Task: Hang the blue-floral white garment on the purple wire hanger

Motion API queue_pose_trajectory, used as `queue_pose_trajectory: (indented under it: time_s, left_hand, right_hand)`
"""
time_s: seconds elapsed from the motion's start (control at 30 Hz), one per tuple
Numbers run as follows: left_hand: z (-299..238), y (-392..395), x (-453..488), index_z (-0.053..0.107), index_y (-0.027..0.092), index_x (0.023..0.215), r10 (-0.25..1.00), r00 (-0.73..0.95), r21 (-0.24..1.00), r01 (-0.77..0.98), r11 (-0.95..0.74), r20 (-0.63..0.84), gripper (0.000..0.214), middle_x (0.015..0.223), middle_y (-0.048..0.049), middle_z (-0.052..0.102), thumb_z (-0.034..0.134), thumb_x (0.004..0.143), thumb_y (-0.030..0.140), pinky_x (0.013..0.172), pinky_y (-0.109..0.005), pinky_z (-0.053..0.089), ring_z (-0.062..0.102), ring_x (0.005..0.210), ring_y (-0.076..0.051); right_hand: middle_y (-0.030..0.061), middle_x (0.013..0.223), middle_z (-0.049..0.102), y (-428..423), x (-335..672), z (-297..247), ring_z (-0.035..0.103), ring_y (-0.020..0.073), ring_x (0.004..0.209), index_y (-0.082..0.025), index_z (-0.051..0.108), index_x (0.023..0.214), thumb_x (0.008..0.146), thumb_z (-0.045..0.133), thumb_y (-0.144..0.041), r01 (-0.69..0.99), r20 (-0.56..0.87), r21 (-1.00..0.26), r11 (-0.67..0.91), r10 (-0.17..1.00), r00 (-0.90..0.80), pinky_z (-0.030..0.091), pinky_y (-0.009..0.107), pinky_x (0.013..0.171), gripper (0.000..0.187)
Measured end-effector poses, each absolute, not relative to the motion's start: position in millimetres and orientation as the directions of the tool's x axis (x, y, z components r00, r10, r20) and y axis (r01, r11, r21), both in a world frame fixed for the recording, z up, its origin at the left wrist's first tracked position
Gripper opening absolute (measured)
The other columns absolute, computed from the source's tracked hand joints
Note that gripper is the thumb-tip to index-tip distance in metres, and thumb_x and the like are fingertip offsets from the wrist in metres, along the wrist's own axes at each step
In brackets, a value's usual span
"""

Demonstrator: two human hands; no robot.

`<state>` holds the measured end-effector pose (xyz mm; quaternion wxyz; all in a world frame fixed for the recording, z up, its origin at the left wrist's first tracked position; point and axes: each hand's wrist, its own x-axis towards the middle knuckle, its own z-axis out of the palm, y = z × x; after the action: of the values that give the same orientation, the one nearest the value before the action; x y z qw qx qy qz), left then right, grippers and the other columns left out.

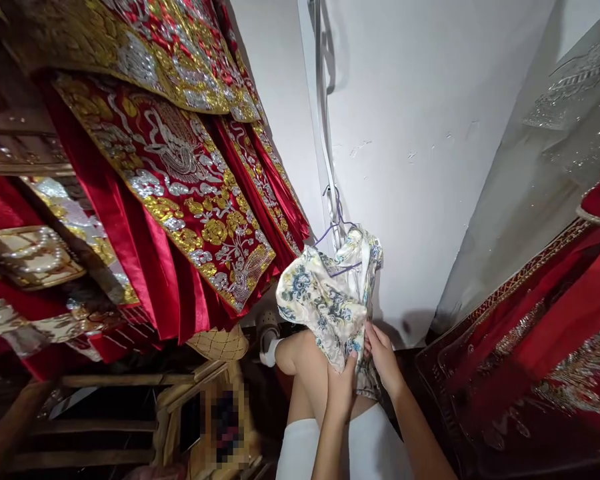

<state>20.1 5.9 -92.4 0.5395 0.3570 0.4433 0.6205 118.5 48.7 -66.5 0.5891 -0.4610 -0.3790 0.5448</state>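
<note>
A cream floral garment (325, 303) with blue and yellow flowers hangs in front of my knees, its front partly open. A thin purple hanger (321, 237) holds it up by the shoulders. My left hand (343, 380) grips the lower front edge, thumb on top of the cloth. Just to the right, my right hand (383, 353) pinches the other side of the front between thumb and fingers. The fingertips of both hands are partly hidden by the cloth.
Red costumes with gold and silver embroidery (180, 180) hang at left. A white wall (410, 133) stands ahead, with pale cables (323, 100) running down it. Bamboo furniture (105, 380) is lower left. Another red embroidered garment (530, 353) hangs at right. A shoe (267, 330) shows below.
</note>
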Motion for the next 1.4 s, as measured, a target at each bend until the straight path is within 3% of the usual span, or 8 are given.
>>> queue_pose_trajectory:
  time_s: [0.2, 0.37, 0.57, 0.73, 0.93, 1.1, 1.27, 1.4]
  left_hand:
    - [-81, 1, 15, 0.063, 0.018, 0.138, 0.992, -0.117, 0.949, -0.316, 0.013, -0.053, 0.077, 0.149, -0.0147, 0.058, 0.08, 0.074, 0.057, 0.127, -0.042, 0.024, 0.039, 0.15, -0.032]
    - [-80, 6, 4, 0.06, 0.02, 0.141, 0.948, -0.316, 0.958, -0.278, -0.068, -0.025, 0.085, 0.154, -0.0139, 0.052, 0.087, 0.066, 0.051, 0.128, -0.041, 0.021, 0.036, 0.151, -0.033]
    - [-87, -1, 9, 0.065, 0.018, 0.135, 0.989, -0.115, 0.96, -0.274, 0.06, -0.094, 0.08, 0.14, -0.0166, 0.064, 0.083, 0.069, 0.06, 0.12, -0.043, 0.038, 0.054, 0.137, -0.036]
    - [-84, -6, 14, 0.066, 0.021, 0.134, 0.994, -0.076, 0.959, -0.278, 0.05, -0.074, 0.077, 0.138, -0.0149, 0.066, 0.085, 0.068, 0.057, 0.123, -0.045, 0.032, 0.05, 0.141, -0.036]
    - [-96, -5, -13, 0.073, 0.016, 0.108, 0.927, -0.364, 0.955, -0.295, -0.019, -0.094, 0.059, 0.111, -0.0133, 0.074, 0.083, 0.068, 0.059, 0.109, -0.044, 0.046, 0.064, 0.121, -0.035]
    - [-95, -6, -34, 0.063, 0.022, 0.113, 0.695, -0.703, 0.964, -0.051, -0.261, 0.151, 0.049, 0.109, -0.0074, 0.067, 0.079, 0.076, 0.049, 0.098, -0.037, 0.049, 0.063, 0.105, -0.025]
    - [-90, 3, -3, 0.067, 0.019, 0.105, 0.933, -0.273, 0.972, 0.05, -0.231, 0.236, 0.034, 0.1, -0.0082, 0.067, 0.076, 0.076, 0.035, 0.095, -0.036, 0.048, 0.063, 0.1, -0.026]
    - [-85, 12, 16, 0.061, 0.02, 0.088, 0.958, -0.134, 0.967, 0.047, -0.249, 0.253, 0.011, 0.082, -0.0025, 0.062, 0.063, 0.085, 0.03, 0.077, -0.028, 0.046, 0.058, 0.082, -0.02]
  right_hand:
    - [-0.0027, 0.057, 0.053, 66, 127, -54, 0.051, 0.0174, 0.061, -0.024, 0.059, 0.068, 0.057, 0.079, -0.074, -0.282, -0.022, -0.959, 0.012, 0.993, 0.118, 0.041, 0.028, 0.058, 0.056]
    - [-0.0064, 0.047, 0.041, 57, 127, -59, 0.034, 0.0106, 0.044, -0.023, 0.051, 0.062, 0.062, 0.073, -0.08, -0.262, -0.037, -0.964, -0.034, 0.999, 0.009, 0.027, 0.025, 0.045, 0.062]
    - [-0.0049, 0.055, 0.048, 37, 123, -72, 0.037, 0.0121, 0.045, -0.023, 0.062, 0.08, 0.059, 0.078, -0.073, -0.341, -0.193, -0.927, -0.155, 0.978, 0.082, 0.028, 0.026, 0.043, 0.056]
    - [-0.0051, 0.053, 0.044, 42, 130, -53, 0.034, 0.0103, 0.048, -0.021, 0.056, 0.065, 0.061, 0.081, -0.059, -0.356, -0.149, -0.928, -0.115, 0.986, 0.07, 0.024, 0.025, 0.045, 0.045]
    - [-0.007, 0.05, 0.035, 35, 148, -59, 0.029, 0.0092, 0.045, -0.022, 0.05, 0.062, 0.066, 0.076, -0.057, -0.448, -0.155, -0.891, -0.075, 0.977, 0.144, 0.023, 0.024, 0.044, 0.044]
    - [-0.0063, 0.05, 0.038, 27, 139, -58, 0.03, 0.009, 0.045, -0.022, 0.052, 0.062, 0.068, 0.076, -0.058, -0.398, -0.155, -0.91, -0.114, 0.985, 0.071, 0.022, 0.025, 0.045, 0.044]
    - [-0.0079, 0.046, 0.033, 24, 114, -51, 0.025, 0.0082, 0.044, -0.021, 0.053, 0.059, 0.067, 0.073, -0.059, -0.255, -0.128, -0.955, -0.15, 0.987, -0.101, 0.017, 0.025, 0.047, 0.043]
    - [-0.0067, 0.049, 0.035, 26, 113, -49, 0.025, 0.0082, 0.047, -0.019, 0.058, 0.058, 0.073, 0.069, -0.051, -0.182, -0.047, -0.98, -0.083, 0.98, -0.193, 0.018, 0.025, 0.049, 0.037]
